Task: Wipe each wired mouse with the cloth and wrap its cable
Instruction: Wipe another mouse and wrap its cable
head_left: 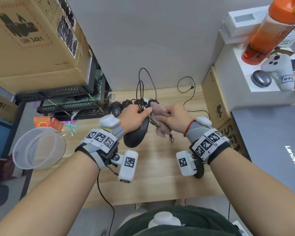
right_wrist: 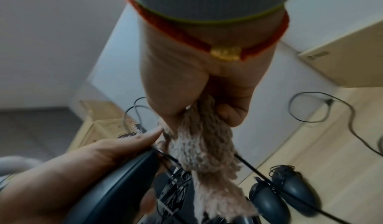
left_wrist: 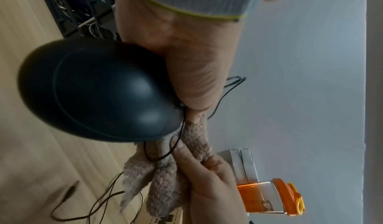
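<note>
Held up over the middle of the desk (head_left: 160, 167): a black mouse (head_left: 136, 135), smooth, rounded and hard. Probably light, and likely a bit slippery, so best gripped around its narrow front end, not the fat shiny back. Wrapped around that front end, the left hand (head_left: 134, 117), fingers curled tight, with loops of the thin cable (head_left: 140, 86) pinched under the thumb. Bendy and springy, that cable; loops stand up past the far edge of the desk and would likely pop loose if let go. Best held where the loops cross.

Just to the right, touching the mouse's front: a fluffy tan cloth (head_left: 158, 116), soft and floppy, with a loose tail hanging down. Easy to bunch up, easy to snag on the cable. Closed around the bunched top of the cloth, the right hand (head_left: 175, 116), thumb and fingers squeezing it.

Behind the hands, near the far edge of the desk: more dark mice (right_wrist: 283, 191) lying side by side, cables wound around at least some of them.
</note>
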A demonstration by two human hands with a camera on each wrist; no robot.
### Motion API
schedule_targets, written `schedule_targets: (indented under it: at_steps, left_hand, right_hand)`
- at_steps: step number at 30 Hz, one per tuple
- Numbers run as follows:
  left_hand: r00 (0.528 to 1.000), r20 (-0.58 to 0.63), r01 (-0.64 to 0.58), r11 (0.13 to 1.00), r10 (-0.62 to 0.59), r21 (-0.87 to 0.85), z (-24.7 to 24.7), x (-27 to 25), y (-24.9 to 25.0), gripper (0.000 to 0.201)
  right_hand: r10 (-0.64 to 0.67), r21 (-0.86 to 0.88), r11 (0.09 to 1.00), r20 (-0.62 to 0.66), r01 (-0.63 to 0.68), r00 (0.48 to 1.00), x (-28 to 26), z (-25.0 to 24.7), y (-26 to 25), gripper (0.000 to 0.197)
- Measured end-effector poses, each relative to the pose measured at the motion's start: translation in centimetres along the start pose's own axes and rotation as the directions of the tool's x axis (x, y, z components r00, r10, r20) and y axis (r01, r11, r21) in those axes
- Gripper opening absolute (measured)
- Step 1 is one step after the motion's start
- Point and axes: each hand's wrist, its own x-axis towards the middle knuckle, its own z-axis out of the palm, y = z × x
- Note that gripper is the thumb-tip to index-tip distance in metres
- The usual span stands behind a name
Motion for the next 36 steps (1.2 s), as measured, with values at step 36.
schedule_targets:
  at_steps: [36]
  left_hand:
    - [0.98,-0.156,0.062,0.928,-0.127,-0.367,-4.2,-1.0,-0.1,0.04]
  right_hand:
    - [0.494,-0.221,0.847,-0.011,-0.484,0.869,-2.2,1.1,8.3,0.023]
